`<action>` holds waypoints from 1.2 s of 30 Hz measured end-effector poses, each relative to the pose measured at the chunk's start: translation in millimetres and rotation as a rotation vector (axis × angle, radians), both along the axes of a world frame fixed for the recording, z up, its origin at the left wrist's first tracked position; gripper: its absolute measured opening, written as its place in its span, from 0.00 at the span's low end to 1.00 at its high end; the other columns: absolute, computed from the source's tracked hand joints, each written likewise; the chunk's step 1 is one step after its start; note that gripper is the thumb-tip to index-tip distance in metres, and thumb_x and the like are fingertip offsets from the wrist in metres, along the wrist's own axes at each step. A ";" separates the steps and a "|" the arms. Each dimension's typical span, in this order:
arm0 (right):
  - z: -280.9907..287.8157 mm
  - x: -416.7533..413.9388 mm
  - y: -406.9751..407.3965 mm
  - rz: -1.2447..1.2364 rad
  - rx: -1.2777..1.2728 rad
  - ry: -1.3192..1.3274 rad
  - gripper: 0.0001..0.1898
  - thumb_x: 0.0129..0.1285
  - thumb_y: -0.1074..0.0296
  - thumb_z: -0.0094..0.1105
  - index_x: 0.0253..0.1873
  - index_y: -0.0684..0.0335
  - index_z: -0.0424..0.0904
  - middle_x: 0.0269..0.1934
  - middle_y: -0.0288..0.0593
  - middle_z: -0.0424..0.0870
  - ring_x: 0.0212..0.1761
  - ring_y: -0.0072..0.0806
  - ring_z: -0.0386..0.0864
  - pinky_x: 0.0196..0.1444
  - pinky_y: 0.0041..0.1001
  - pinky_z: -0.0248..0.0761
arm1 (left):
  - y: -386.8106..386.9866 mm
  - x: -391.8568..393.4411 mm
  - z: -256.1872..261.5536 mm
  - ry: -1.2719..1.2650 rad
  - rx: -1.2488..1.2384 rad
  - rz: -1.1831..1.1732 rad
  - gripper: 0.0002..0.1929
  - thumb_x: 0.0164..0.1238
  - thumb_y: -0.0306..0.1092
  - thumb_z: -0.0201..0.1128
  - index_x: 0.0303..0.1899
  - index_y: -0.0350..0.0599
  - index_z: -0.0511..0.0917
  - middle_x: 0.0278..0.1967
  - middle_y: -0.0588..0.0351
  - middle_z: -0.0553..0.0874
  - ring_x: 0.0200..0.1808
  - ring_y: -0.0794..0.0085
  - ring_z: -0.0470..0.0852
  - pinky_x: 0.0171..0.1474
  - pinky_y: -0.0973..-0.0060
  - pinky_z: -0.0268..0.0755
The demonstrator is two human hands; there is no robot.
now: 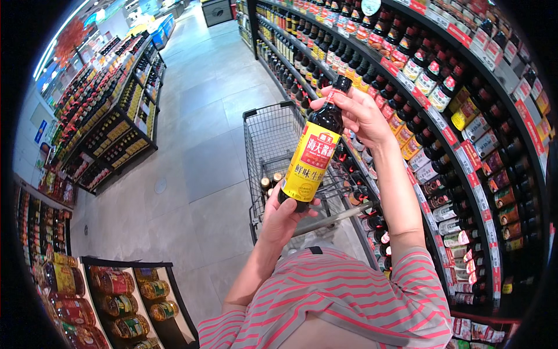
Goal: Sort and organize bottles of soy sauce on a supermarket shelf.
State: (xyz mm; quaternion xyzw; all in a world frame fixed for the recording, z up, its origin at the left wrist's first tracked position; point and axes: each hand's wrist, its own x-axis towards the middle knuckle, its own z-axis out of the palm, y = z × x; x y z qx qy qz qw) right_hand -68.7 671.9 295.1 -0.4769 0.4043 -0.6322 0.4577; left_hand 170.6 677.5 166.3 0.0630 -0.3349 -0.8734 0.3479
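Observation:
A dark glass bottle of Haitian soy sauce (310, 162) with a yellow and red label is tilted in front of me, its black cap at the upper right. My right hand (359, 111) grips the bottle's neck just below the cap. Around the base, my left hand (283, 216) supports it from below, thumb on the front. The label faces me and bears writing. Behind the bottle stands a wire shopping cart (272, 139), partly hidden by it. Inside the cart, several bottles with light-coloured caps (271, 181) stand near my left hand.
Shelves of sauce bottles (418, 83) with red price strips curve along my right side. Grey floor tiles (209, 144) run along the aisle. At the left stands a display island of bottles (126, 109). Large oil bottles (117, 283) fill a rack at lower left.

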 end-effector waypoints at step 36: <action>1.7 -200.9 215.1 -0.545 -0.133 0.091 0.18 0.71 0.59 0.55 0.56 0.66 0.69 0.44 0.49 0.86 0.13 0.07 0.60 0.16 0.11 0.57 | 88.4 -230.9 21.3 -0.062 -0.175 -0.410 0.46 0.53 0.48 0.74 0.68 0.37 0.58 0.53 0.45 0.79 0.45 0.59 0.84 0.39 0.69 0.79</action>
